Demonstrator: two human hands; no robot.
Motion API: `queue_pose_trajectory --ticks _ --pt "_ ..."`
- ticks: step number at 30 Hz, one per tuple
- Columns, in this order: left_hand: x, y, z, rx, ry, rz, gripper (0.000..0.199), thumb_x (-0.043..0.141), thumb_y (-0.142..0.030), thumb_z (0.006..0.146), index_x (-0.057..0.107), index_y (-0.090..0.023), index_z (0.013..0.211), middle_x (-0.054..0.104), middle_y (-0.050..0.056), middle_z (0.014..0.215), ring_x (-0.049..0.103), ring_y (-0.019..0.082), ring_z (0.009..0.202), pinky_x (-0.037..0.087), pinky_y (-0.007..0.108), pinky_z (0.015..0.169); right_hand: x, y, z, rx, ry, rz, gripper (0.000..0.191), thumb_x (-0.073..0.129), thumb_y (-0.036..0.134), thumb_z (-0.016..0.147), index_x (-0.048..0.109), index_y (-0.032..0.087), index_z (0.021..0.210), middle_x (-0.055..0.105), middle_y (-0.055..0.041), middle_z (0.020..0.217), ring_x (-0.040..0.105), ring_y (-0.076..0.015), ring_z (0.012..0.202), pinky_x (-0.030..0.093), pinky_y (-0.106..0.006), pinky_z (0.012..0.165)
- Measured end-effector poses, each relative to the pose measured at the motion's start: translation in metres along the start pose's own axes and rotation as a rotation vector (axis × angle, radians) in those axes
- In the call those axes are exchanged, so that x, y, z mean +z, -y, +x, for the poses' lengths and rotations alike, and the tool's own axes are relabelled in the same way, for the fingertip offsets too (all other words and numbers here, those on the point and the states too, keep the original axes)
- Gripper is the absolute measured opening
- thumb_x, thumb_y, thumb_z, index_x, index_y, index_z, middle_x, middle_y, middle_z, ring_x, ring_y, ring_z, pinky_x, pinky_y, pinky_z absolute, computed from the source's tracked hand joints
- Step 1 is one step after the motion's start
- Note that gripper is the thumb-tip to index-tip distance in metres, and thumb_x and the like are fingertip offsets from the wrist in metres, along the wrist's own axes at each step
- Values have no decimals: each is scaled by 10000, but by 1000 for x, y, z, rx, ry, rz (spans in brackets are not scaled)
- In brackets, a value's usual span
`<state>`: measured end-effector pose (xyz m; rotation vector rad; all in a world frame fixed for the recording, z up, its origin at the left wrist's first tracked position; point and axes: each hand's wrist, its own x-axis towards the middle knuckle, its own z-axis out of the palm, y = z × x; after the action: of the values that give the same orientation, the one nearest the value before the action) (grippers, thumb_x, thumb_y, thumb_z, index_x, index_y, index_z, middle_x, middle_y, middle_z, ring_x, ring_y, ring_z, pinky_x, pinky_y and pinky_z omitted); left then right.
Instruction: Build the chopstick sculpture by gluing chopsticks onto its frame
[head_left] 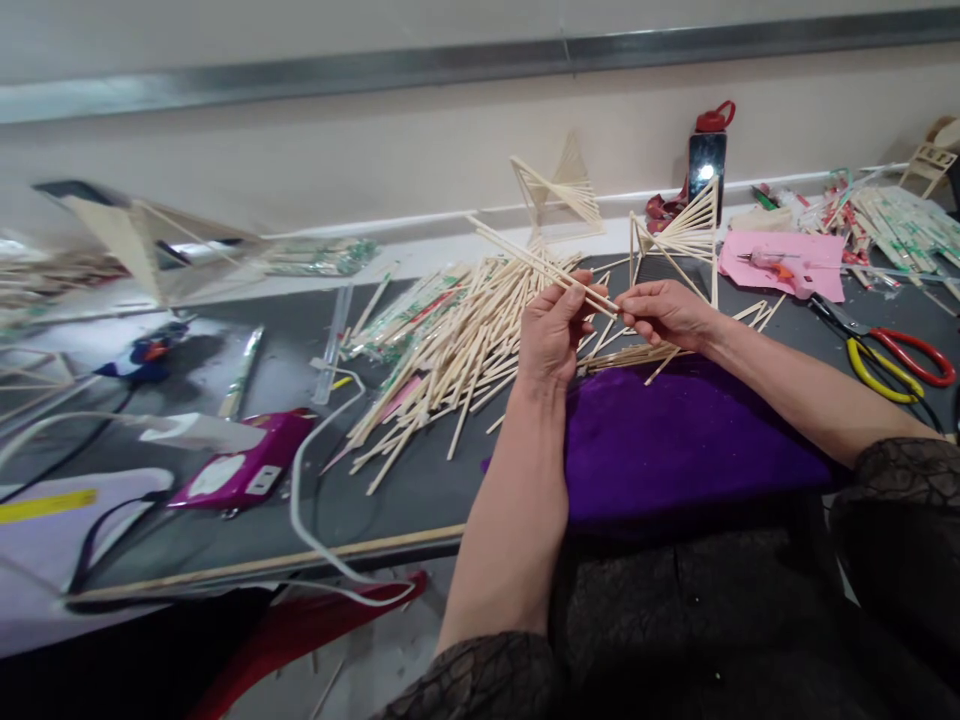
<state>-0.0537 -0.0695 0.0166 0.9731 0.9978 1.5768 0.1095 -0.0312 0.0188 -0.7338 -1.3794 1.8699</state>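
Note:
A few thin wooden sticks [517,250] slant up to the left from between my hands. My left hand [555,325] is wrapped round them, thumb on top. At their lower right ends, my right hand [660,312] is closed with thumb and fingers pinched; whether it grips the tips is hard to make out. Behind and left of my left hand spreads a large loose pile of sticks [457,350]. Just beyond my right hand stands a fan-shaped stick structure [679,240]. Below my hands lies a purple cloth [682,430] over the table's front edge.
On the right are a glue gun [780,265] on pink paper, and cutters [892,365] with red and yellow handles. A phone [707,165] leans on a red-capped bottle. To the left lie a magenta packet [247,465], a white cable [296,490] and another stick structure.

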Motion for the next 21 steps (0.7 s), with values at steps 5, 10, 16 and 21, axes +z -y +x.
queue_pose_trajectory --ticks 5,10,16,21 --pt "0 2 2 -19 -3 8 137 730 -252 697 704 -199 820 724 22 719 612 86 553 357 158 367 2 -1 0 48 -32 -33 129 561 121 844 595 131 720 588 43 554 467 -34 367 347 -132 301" --pt "0 3 3 -21 -16 29 133 722 -253 692 696 -206 814 724 26 722 611 93 554 354 169 374 1 -1 1 134 -10 -21 190 525 198 902 616 127 751 605 19 576 501 -53 378 367 -150 299" --pt "3 5 1 -24 -20 25 233 784 -286 626 692 -187 816 721 16 732 615 85 568 372 151 402 5 -2 -5 21 -70 -178 147 615 134 851 605 125 704 601 39 554 494 -24 379 359 -115 314" --pt "3 7 2 -63 -112 71 234 796 -289 608 689 -188 790 705 -3 718 615 84 568 379 152 408 13 0 -7 -33 -218 -343 187 625 87 815 600 133 635 564 49 471 495 -36 338 359 -126 295"
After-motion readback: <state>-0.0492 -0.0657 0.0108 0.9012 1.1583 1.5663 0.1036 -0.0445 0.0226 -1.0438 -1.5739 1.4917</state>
